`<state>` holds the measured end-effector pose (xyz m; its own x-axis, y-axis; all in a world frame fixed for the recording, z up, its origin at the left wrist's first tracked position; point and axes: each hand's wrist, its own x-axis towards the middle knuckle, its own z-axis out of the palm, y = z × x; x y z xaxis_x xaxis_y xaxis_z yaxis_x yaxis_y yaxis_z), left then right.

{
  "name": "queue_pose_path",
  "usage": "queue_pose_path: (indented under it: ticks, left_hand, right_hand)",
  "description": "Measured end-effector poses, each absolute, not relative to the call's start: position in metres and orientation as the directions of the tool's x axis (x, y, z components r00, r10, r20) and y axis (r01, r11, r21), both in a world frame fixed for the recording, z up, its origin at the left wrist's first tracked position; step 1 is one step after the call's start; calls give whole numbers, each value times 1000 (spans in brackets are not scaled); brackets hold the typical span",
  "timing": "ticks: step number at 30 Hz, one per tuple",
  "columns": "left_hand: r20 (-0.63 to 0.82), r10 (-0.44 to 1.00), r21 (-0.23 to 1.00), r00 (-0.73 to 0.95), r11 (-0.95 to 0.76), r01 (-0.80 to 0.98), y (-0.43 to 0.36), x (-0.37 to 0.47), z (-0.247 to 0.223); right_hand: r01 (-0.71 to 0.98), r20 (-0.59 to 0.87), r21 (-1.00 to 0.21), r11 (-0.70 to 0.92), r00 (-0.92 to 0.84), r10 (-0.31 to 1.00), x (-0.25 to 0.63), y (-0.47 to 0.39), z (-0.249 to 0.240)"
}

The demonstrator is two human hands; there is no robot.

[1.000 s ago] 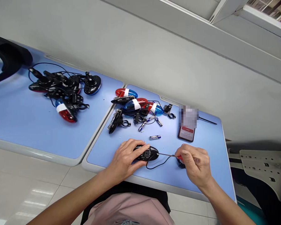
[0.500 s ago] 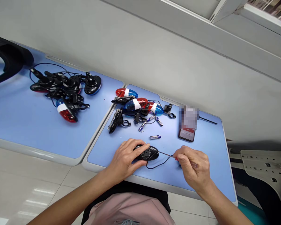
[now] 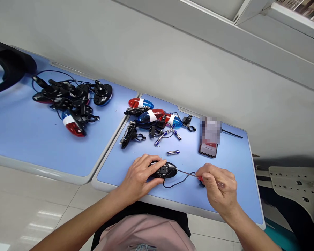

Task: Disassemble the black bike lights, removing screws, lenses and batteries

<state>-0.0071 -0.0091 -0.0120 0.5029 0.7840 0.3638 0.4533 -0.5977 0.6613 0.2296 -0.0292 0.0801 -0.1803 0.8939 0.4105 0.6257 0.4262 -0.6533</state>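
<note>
On the blue table, my left hand [image 3: 142, 176] is closed around a black oval bicycle siren-light housing [image 3: 170, 169], steadying it with its underside up. My right hand [image 3: 218, 188] grips a screwdriver [image 3: 187, 173] with a red and clear handle; its thin metal shaft points left and its tip meets the right end of the housing. A black cable [image 3: 170, 187] loops from the housing to a small dark piece partly hidden by the right hand. One blue battery [image 3: 173, 152] lies just beyond the housing.
Behind my hands lie red-and-blue light covers [image 3: 151, 116], opened black housings [image 3: 128, 134], a clamp [image 3: 189, 128] and several batteries. A phone [image 3: 209, 148] rests at the right. More assembled siren lights [image 3: 74, 123] cluster on the left table [image 3: 28, 139], beside a large black curved object [image 3: 21, 59].
My right hand and the screwdriver have shifted slightly to the right, and more of its red collar shows. The left hand still holds the housing in place.
</note>
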Motion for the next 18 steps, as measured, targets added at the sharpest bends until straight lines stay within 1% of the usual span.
queue_pose_path:
  ticks: [9,18]
  left_hand:
    - [337,812,689,477,-558,462,-9,-6,-12]
    - [327,829,706,454,-534,466,-9,-5,-11]
  right_hand:
    - [548,407,-745,382,-82,910,232,-36,67]
    - [489,459,-780,390,23,888,240,-52,38]
